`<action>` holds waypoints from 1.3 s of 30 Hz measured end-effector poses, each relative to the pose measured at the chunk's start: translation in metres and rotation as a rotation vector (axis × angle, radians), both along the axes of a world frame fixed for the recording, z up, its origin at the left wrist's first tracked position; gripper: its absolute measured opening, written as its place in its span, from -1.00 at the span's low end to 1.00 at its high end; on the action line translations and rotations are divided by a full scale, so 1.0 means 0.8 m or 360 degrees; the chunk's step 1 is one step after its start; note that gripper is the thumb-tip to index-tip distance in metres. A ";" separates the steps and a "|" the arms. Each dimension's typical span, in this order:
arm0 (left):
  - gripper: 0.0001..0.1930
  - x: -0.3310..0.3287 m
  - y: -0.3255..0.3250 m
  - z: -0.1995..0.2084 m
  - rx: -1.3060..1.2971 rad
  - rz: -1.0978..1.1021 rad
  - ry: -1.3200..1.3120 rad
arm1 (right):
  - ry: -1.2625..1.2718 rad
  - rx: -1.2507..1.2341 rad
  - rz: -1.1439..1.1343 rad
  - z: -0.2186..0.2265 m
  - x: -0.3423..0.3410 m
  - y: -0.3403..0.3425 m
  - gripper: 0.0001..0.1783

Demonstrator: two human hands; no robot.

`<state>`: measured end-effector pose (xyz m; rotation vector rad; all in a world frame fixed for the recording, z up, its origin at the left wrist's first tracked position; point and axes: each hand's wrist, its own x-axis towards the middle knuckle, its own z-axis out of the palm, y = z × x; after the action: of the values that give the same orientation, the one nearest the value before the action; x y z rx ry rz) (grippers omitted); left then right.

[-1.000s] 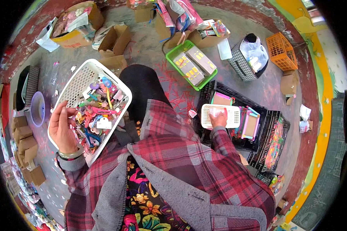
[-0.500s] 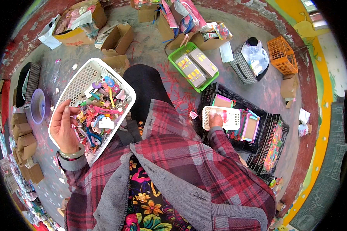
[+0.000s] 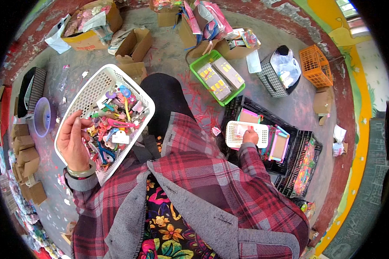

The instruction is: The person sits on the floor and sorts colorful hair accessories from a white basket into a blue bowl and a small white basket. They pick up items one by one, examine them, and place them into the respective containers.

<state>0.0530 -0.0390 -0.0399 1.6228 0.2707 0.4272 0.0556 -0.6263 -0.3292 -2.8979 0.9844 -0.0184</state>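
A white plastic basket (image 3: 139,96), tilted across my lap at the left, holds a heap of colourful hair clips (image 3: 112,123) and a small white tag (image 3: 120,137). My left hand (image 3: 74,144), a bracelet on its wrist, is over the basket's left side. Its fingers curl together beside the clips; what they hold, if anything, is hidden. On the right, my right hand (image 3: 250,137) reaches into a small white basket (image 3: 232,139), fingers drawn together. Something pale and reddish shows around its fingertips, too small to name. The small basket rests on a black crate (image 3: 285,125).
Pink-edged frames (image 3: 279,146) lie in the black crate. Beside it stands another black crate (image 3: 310,172) with colourful pieces. Ahead are a green basket (image 3: 224,102) of packed boxes, a checked bin (image 3: 270,80), an orange crate (image 3: 315,64) and cardboard boxes (image 3: 136,45). A purple basin (image 3: 42,116) sits left.
My right hand has shifted slightly to the right inside the small basket, its fingers now closer together. My left hand has stayed almost where it was.
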 end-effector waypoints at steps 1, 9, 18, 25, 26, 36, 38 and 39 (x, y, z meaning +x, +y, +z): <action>-0.78 -0.001 0.000 0.001 0.0016 0.0005 0.0002 | -0.0025 -0.0038 -0.0005 0.006 0.002 -0.003 -0.75; -0.78 0.000 0.000 0.002 0.0017 -0.0003 -0.0019 | -0.0221 0.0221 -0.0100 0.070 0.009 -0.008 -0.68; -0.78 -0.001 -0.009 0.012 0.0001 -0.0049 -0.0003 | -0.1173 0.1586 0.0222 0.235 0.126 0.092 -0.80; -0.78 -0.003 -0.012 0.018 -0.0125 -0.0100 0.0118 | -0.0865 0.2792 0.0814 0.355 0.183 0.286 -0.81; -0.77 -0.001 -0.012 0.016 -0.0196 -0.0160 0.0113 | -0.0764 0.2908 0.0879 0.366 0.185 0.313 -0.82; -0.56 0.004 -0.012 0.027 -0.1079 -0.0401 0.0033 | 0.0177 0.3546 0.0967 0.412 0.150 0.534 -0.85; -0.64 0.001 -0.009 0.041 -0.1162 -0.0352 -0.0005 | 0.0244 0.3564 0.0934 0.408 0.135 0.556 -0.89; -0.67 -0.001 -0.008 0.043 -0.1220 -0.0335 -0.0059 | 0.0272 0.3559 0.0933 0.405 0.128 0.563 -0.90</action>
<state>0.0519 -0.0450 -0.0057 0.8773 0.1975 0.1550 0.1583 -0.1759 -0.0051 -0.8858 -0.1748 0.7527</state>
